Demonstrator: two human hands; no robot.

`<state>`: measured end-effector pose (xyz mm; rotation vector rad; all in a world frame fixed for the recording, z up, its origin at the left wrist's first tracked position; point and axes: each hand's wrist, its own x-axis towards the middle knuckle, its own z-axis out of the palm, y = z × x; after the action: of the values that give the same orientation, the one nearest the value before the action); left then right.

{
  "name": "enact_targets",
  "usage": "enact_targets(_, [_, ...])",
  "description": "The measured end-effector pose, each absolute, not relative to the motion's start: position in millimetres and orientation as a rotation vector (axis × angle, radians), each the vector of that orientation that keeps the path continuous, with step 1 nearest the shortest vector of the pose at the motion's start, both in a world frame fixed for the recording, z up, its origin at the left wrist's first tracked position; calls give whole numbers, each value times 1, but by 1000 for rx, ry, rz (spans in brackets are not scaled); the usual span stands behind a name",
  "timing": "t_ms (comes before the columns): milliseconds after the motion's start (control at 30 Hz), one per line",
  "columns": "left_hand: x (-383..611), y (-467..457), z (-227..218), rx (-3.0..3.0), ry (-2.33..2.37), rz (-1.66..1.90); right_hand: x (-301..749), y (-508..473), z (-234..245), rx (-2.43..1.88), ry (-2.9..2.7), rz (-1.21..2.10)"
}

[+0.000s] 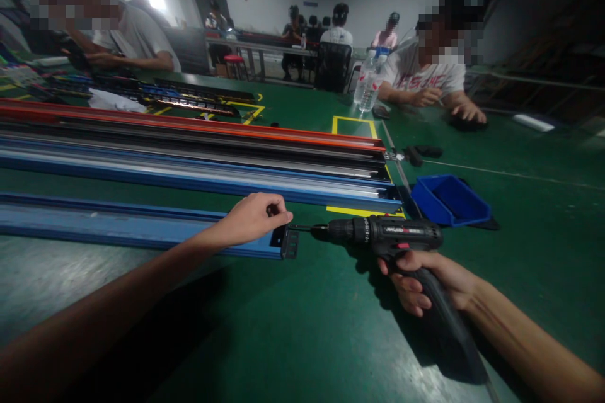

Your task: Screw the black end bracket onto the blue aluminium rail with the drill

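In my right hand is a black cordless drill, gripped by its handle and pointing left. Its long bit reaches the black end cap at the right end of a blue metal channel. My left hand lies over that end of the channel, thumb and fingers curled closed at the top of the cap. Part of the cap is hidden behind the fingers. Whether the bit sits in a screw, I cannot tell.
Behind lie several long channels, including a blue one and an orange one. A blue bin stands right of them on the green table. Water bottles stand farther back. Co-workers sit across the table.
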<state>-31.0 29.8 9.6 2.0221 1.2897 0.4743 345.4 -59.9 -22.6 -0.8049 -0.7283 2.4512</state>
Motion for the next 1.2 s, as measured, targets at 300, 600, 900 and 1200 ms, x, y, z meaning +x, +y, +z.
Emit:
enact_targets(300, [-31,30,9,2024,1297,478,347,-59,-23,-790,-754,2455])
enact_targets(600, [-30,28,12,2043,1319,469,349,-59,-25,-794,-765,2451])
enact_targets(900, [-32,29,9,2046,1311,464,348,-60,-24,-823,-757,2443])
enact_targets(1200, [-31,28,10,2041,1304,469,348,-60,-26,-805,-766,2449])
